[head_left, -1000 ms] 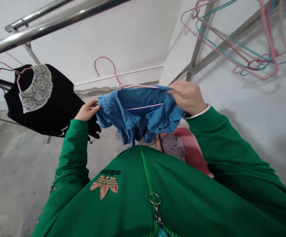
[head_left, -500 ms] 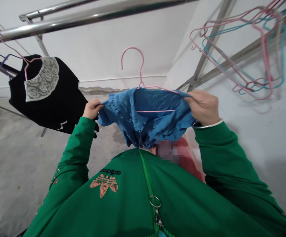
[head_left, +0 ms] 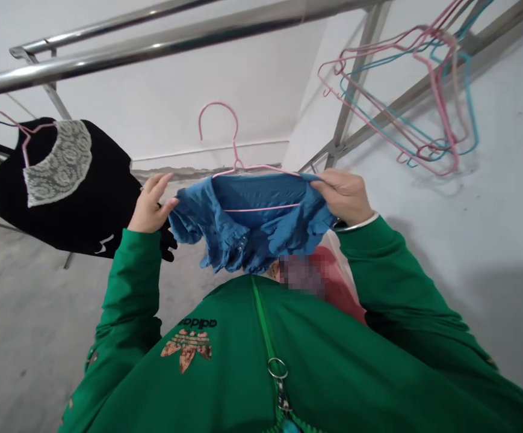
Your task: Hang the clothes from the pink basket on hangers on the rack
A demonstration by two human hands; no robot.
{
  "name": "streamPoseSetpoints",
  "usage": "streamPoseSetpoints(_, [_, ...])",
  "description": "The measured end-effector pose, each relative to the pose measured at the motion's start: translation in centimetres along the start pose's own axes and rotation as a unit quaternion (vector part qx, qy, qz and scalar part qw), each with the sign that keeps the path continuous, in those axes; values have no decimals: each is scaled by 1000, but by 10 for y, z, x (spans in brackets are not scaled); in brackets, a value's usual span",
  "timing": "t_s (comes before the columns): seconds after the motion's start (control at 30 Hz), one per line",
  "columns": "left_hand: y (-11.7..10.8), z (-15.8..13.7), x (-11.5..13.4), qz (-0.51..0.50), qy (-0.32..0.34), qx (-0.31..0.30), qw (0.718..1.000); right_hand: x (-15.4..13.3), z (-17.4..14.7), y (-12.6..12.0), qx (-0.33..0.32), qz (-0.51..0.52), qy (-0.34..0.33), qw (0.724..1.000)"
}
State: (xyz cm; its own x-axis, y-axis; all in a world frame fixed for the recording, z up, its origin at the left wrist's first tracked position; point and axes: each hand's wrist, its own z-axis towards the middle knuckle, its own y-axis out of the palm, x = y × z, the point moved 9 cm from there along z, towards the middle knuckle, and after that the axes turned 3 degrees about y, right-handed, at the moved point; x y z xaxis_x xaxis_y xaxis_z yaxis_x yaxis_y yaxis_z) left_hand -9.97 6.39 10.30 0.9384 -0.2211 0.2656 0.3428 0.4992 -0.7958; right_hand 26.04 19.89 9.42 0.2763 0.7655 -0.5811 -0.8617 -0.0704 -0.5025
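A blue ruffled blouse (head_left: 283,231) hangs on a pink wire hanger (head_left: 235,141) in front of my chest. The hanger's hook stands free below the metal rail, and its lower bar shows through the neckline. My right hand (head_left: 345,195) pinches the blouse at its right shoulder. Beside the left sleeve, my left hand (head_left: 153,204) has its fingers apart, with the thumb close to the cloth; whether it still touches the fabric I cannot tell.
A shiny metal rail (head_left: 166,48) crosses above. A black top with a lace collar (head_left: 62,162) hangs at the left. Several pink and blue hangers (head_left: 446,102) hang at the right by the white wall. Something red (head_left: 337,282) shows low behind the blouse, partly blurred.
My left hand has let go of the blouse's left sleeve and spread its fingers. The left sleeve now droops. The rail, black top and hangers have shifted left in view.
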Motion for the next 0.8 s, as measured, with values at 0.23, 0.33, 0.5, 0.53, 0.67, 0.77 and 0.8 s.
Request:
streamPoseSetpoints(0.23, [54,29,51,-28,39,-58,997,3,7,21,-61,-17,-7,998])
streamPoseSetpoints(0.33, [59,25,46,-25,27,-21,999,4,10,25,-78,-59,-18,995])
streamPoseSetpoints(0.5, [58,24,49,-22,31,9,999,-6,21,32,-86,-175,-55,979])
streamPoseSetpoints(0.53, [58,25,51,-19,35,11,999,-8,23,34,-87,-185,-57,977])
streamPoseSetpoints(0.67, [53,26,56,-7,40,36,999,-13,30,34,-78,-164,-45,982])
streamPoseSetpoints(0.77, [42,26,54,9,10,81,997,-14,29,12,24,-130,-11,991])
streamPoseSetpoints(0.8, [39,26,54,15,1,96,995,-12,25,5,66,-123,9,990])
